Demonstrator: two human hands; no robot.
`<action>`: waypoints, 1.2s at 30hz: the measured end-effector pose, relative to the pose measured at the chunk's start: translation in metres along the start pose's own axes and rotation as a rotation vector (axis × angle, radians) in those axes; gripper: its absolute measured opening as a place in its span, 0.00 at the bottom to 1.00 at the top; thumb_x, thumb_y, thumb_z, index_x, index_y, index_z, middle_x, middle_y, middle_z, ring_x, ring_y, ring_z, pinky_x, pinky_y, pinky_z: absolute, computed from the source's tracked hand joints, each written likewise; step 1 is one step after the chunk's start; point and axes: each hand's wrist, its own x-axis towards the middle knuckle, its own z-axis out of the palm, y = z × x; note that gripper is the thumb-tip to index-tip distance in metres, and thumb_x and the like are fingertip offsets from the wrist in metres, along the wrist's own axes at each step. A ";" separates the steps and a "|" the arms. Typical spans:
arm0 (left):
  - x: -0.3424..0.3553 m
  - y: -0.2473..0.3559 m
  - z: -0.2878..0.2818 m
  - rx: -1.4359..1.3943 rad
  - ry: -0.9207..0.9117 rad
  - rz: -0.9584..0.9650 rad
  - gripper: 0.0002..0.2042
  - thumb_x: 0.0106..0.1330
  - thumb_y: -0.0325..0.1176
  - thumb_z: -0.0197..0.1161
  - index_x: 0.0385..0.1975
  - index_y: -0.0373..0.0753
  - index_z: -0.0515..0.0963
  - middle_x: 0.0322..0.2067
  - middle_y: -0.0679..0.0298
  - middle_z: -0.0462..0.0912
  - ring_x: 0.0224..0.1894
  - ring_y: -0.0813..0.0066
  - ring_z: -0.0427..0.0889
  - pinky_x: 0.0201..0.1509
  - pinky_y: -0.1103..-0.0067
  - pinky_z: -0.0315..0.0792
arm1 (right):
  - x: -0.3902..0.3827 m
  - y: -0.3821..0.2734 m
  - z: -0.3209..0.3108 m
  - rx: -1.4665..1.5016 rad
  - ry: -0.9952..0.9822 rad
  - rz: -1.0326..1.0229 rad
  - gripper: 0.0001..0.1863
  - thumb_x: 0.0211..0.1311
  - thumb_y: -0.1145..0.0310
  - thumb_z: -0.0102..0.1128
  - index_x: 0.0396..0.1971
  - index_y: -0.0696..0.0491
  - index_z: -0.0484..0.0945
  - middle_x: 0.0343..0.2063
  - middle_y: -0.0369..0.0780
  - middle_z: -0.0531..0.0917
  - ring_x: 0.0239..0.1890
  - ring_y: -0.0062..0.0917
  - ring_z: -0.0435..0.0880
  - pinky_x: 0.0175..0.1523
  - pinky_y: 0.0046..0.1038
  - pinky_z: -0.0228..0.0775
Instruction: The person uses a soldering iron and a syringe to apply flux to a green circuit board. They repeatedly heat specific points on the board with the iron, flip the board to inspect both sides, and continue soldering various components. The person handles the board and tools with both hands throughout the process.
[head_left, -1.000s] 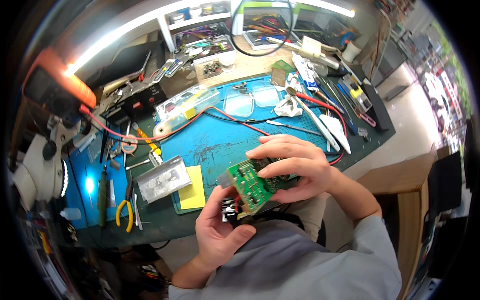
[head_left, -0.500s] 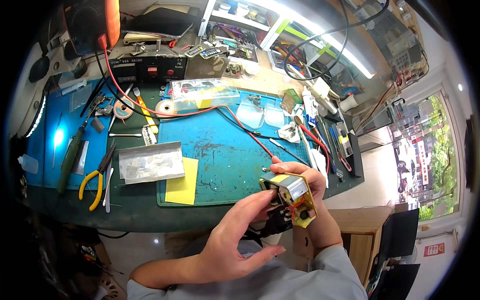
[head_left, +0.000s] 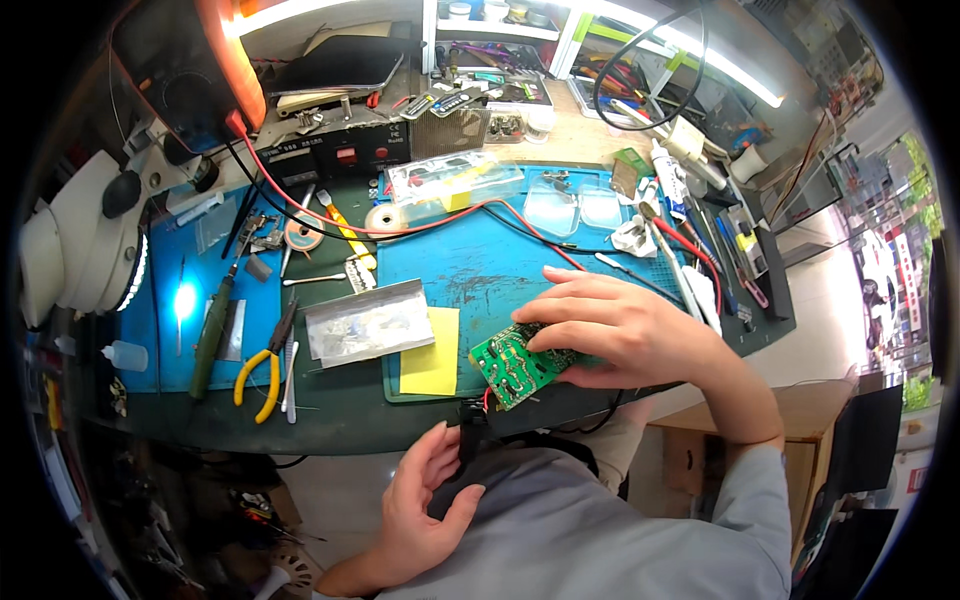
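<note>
My right hand (head_left: 620, 325) grips a green circuit board (head_left: 515, 368) from above, its fingers over the far edge and its thumb underneath. The board's soldered side faces up, tilted above the near edge of the blue mat (head_left: 480, 285). A short red wire runs from its lower left corner to a black connector (head_left: 473, 412) with a dark strap or cable below it. Beside that connector my left hand (head_left: 425, 500) is open, thumb apart from the fingers. Whether its fingertips touch the black piece I cannot tell.
A yellow paper square (head_left: 430, 355) and a metal tray of small parts (head_left: 368, 325) lie left of the board. Yellow-handled pliers (head_left: 262, 375) and a green screwdriver (head_left: 212, 345) are farther left. Red and black leads (head_left: 400, 235) cross the mat from an orange-cased meter (head_left: 185, 70).
The board has been turned over, from component side showing to soldered side up. My left hand has let go and moved down and left. The whole view has shifted somewhat.
</note>
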 end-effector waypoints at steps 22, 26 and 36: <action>-0.003 0.014 -0.056 0.683 0.533 0.371 0.12 0.67 0.20 0.60 0.49 0.34 0.80 0.29 0.62 0.86 0.27 0.72 0.81 0.32 0.77 0.75 | 0.150 0.058 -0.227 0.908 1.297 0.236 0.06 0.69 0.76 0.51 0.38 0.63 0.74 0.31 0.41 0.79 0.30 0.29 0.83 0.35 0.25 0.82; -0.002 0.020 -0.089 0.870 0.776 0.479 0.11 0.62 0.17 0.65 0.44 0.32 0.81 0.33 0.58 0.84 0.33 0.63 0.81 0.36 0.73 0.76 | 0.153 0.086 -0.300 0.653 1.385 0.347 0.08 0.71 0.76 0.47 0.35 0.66 0.73 0.29 0.47 0.80 0.29 0.32 0.84 0.31 0.25 0.81; 0.034 0.078 -0.150 1.487 0.269 0.494 0.13 0.53 0.19 0.65 0.40 0.38 0.82 0.45 0.62 0.81 0.46 0.59 0.77 0.51 0.68 0.72 | 0.121 0.077 -0.295 -0.486 0.947 0.555 0.18 0.70 0.62 0.57 0.28 0.62 0.84 0.25 0.47 0.86 0.27 0.31 0.87 0.33 0.32 0.79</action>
